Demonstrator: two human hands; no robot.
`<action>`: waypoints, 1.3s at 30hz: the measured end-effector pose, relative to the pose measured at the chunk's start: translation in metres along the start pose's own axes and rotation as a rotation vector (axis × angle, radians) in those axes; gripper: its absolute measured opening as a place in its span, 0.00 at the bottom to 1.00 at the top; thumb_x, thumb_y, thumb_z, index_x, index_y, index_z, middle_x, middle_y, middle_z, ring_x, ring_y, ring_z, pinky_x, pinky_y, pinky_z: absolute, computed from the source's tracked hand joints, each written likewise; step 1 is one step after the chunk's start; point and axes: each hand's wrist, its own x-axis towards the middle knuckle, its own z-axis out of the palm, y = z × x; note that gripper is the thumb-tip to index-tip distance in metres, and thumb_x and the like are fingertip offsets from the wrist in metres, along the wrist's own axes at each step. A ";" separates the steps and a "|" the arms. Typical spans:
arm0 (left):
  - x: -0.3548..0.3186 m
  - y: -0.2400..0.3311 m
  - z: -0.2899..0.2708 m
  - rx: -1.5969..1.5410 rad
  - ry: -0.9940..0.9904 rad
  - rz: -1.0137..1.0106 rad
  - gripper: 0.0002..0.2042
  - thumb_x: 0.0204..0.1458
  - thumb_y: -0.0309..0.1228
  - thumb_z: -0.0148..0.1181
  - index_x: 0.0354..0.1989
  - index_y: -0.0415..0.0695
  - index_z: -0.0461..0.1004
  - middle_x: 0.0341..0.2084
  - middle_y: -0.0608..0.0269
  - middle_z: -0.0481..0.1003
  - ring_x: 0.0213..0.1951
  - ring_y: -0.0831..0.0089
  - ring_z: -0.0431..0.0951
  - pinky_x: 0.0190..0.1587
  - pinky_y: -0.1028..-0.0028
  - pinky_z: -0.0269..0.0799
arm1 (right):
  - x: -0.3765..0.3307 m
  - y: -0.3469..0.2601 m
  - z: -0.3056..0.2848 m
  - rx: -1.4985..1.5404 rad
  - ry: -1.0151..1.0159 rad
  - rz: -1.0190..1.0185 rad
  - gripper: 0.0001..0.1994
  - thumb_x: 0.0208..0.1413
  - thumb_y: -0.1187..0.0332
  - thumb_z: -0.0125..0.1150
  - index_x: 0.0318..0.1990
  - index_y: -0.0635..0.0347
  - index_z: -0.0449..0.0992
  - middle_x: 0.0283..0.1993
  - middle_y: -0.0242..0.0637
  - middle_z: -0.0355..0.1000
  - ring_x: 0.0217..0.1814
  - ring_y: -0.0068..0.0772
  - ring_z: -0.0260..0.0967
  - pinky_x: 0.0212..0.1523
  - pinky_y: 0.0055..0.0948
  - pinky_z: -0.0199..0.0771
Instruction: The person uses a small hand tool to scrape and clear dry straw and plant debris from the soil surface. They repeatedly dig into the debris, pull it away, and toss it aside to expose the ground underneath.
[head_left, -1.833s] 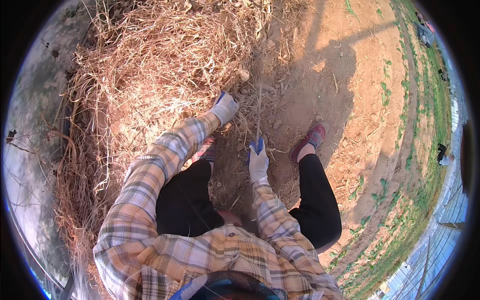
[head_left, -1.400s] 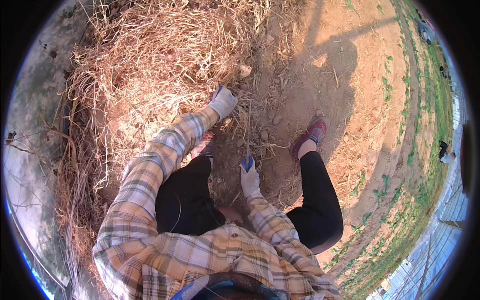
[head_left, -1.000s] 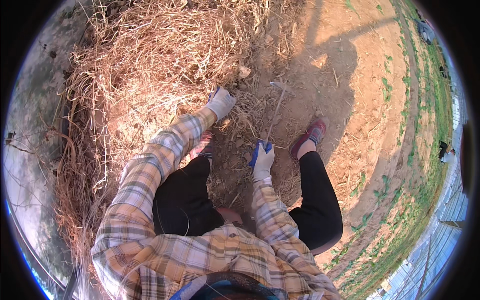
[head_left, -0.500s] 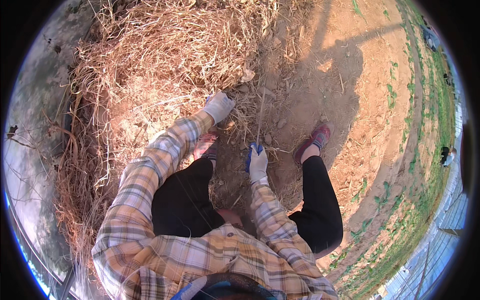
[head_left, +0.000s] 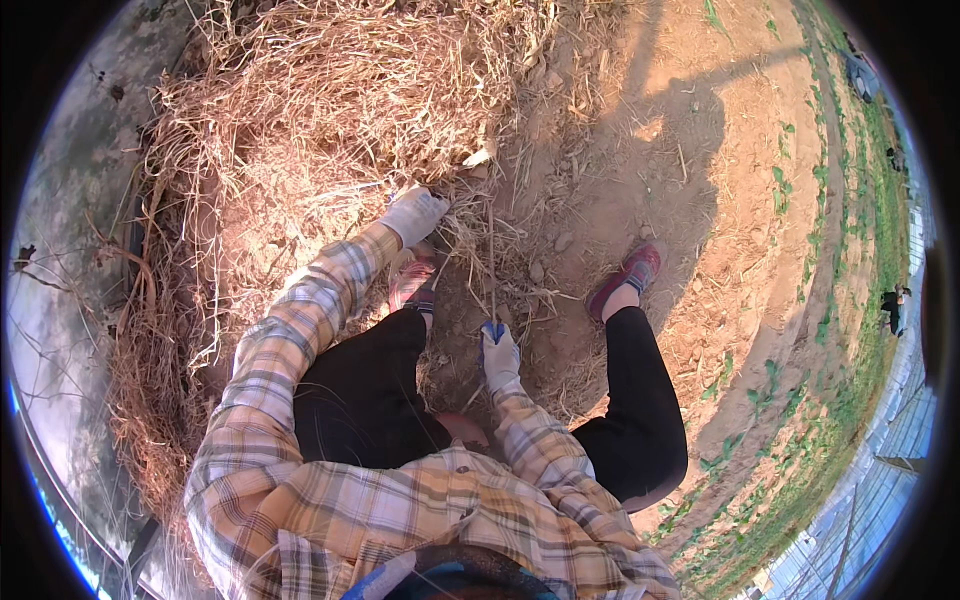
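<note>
My left hand (head_left: 415, 216), in a pale work glove, is closed at the near edge of the dry straw pile (head_left: 340, 110), just beyond my left shoe. Whatever lies in its fingers is hidden. My right hand (head_left: 499, 362), in a white glove with blue on the fingers, is wrapped round a long, thin-shafted tool (head_left: 491, 262). The shaft points away from me over soil and loose stalks. Its far end reaches the straw near a pale dry scrap (head_left: 478, 157), and I cannot make out the tool's head.
My feet in red shoes (head_left: 628, 280) stand apart on brown soil (head_left: 590, 210). Grey sheeting (head_left: 75, 250) borders the straw on the left. Rows of small green plants (head_left: 782, 190) run along the right. Another person (head_left: 893, 308) is far off at the right edge.
My right hand has moved left and a little nearer to me, the tool's shaft swinging left with it. My left hand has shifted slightly left, still closed.
</note>
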 end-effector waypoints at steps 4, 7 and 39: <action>-0.007 -0.005 -0.013 -0.196 0.014 -0.147 0.17 0.46 0.32 0.55 0.46 0.46 0.67 0.36 0.53 0.74 0.44 0.55 0.72 0.44 0.61 0.68 | 0.004 -0.025 -0.016 0.240 -0.030 0.062 0.15 0.55 0.59 0.54 0.41 0.62 0.71 0.34 0.45 0.73 0.36 0.47 0.71 0.37 0.36 0.67; -0.013 -0.025 -0.029 -0.134 0.057 -0.208 0.18 0.45 0.31 0.55 0.46 0.45 0.66 0.38 0.51 0.74 0.44 0.54 0.72 0.43 0.60 0.68 | 0.027 -0.006 -0.011 0.357 0.116 0.047 0.15 0.55 0.61 0.55 0.41 0.65 0.71 0.31 0.42 0.73 0.31 0.38 0.69 0.35 0.32 0.67; 0.120 0.024 -0.037 0.496 -0.114 0.243 0.31 0.52 0.34 0.51 0.65 0.56 0.46 0.63 0.64 0.53 0.66 0.62 0.45 0.67 0.57 0.32 | 0.043 -0.068 -0.050 0.944 0.042 0.241 0.13 0.60 0.56 0.47 0.34 0.56 0.71 0.09 0.25 0.49 0.05 0.20 0.46 0.04 0.26 0.50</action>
